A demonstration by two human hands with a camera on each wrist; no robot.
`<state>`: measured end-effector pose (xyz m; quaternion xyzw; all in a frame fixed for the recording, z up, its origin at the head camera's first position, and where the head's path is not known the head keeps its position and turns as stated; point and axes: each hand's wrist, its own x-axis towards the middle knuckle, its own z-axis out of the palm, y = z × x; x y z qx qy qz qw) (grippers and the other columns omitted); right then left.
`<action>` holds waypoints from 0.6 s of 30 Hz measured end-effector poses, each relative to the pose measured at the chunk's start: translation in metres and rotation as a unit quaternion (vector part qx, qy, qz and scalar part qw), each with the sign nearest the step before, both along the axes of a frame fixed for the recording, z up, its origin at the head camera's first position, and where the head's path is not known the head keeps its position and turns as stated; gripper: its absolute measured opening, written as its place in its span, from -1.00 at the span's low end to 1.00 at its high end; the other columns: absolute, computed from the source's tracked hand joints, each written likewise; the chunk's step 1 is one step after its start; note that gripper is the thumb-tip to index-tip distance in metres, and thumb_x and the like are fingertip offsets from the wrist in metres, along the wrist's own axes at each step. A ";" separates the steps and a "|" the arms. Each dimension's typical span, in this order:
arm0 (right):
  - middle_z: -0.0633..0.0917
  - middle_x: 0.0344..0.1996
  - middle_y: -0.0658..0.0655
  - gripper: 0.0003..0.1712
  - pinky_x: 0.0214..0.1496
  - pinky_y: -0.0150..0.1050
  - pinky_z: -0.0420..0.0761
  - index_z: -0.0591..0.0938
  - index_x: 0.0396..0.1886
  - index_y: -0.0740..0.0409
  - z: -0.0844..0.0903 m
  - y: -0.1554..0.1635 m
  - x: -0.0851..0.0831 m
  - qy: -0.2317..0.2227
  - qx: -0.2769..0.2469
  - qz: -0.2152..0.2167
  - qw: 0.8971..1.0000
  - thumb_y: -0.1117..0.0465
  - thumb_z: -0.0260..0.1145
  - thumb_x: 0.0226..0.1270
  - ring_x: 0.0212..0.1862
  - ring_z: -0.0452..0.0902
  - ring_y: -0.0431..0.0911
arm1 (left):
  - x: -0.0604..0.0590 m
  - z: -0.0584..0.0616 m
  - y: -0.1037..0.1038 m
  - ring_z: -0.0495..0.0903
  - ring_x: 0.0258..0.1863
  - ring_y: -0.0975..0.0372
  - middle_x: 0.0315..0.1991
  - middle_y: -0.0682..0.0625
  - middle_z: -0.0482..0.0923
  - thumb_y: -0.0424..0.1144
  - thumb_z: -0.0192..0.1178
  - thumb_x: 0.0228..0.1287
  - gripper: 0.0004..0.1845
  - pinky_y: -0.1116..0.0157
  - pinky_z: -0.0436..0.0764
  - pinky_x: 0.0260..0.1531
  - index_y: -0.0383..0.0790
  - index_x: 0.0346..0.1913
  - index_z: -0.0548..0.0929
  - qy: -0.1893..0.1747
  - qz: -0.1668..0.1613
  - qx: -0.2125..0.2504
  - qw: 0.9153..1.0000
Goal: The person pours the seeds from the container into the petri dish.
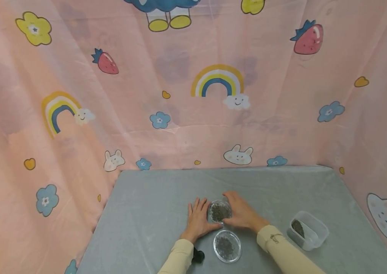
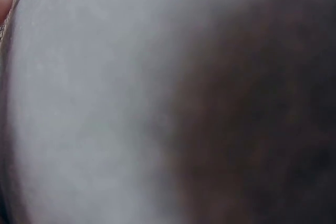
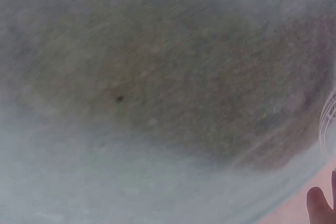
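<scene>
A petri dish of dark, crumbly material sits between the two hands. My right hand curves around its right side, thumb at the near rim and fingers toward the far rim. On the other side, my left hand lies with fingers extended beside the dish and thumb stretched below it. Closer to me rests a second petri dish, which also shows dark material. The left wrist view is mostly blur. In the right wrist view, a clear rim and fingertips show at the right edge.
A clear plastic tub containing dark material stands on the right of the grey-covered table. A small black object is by the left sleeve. A pink patterned curtain surrounds the table's back and sides.
</scene>
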<state>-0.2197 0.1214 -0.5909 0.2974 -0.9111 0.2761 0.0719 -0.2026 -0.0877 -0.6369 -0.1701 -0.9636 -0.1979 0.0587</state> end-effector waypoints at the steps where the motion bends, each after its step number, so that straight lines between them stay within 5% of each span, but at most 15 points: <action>1: 0.48 0.12 0.31 0.01 0.17 0.11 0.51 0.37 0.25 0.36 0.000 -0.001 0.000 -0.001 0.006 -0.002 1.000 0.07 0.61 -0.23 0.12 0.48 0.18 | 0.000 -0.001 0.000 0.16 0.43 -0.12 0.36 -0.12 0.34 0.39 0.38 -0.13 -0.04 -0.28 0.10 0.31 -0.13 0.29 0.48 0.005 0.000 -0.002 1.000; 18: 0.51 0.16 0.28 -0.09 0.24 0.17 0.42 0.51 0.28 0.21 -0.007 -0.014 -0.001 -0.002 0.111 0.013 0.994 -0.13 0.53 -0.06 0.20 0.44 0.19 | -0.001 0.000 0.000 0.13 0.46 -0.06 0.38 -0.08 0.32 0.42 0.33 -0.08 -0.04 -0.25 0.10 0.33 -0.10 0.32 0.45 -0.008 0.002 -0.026 1.000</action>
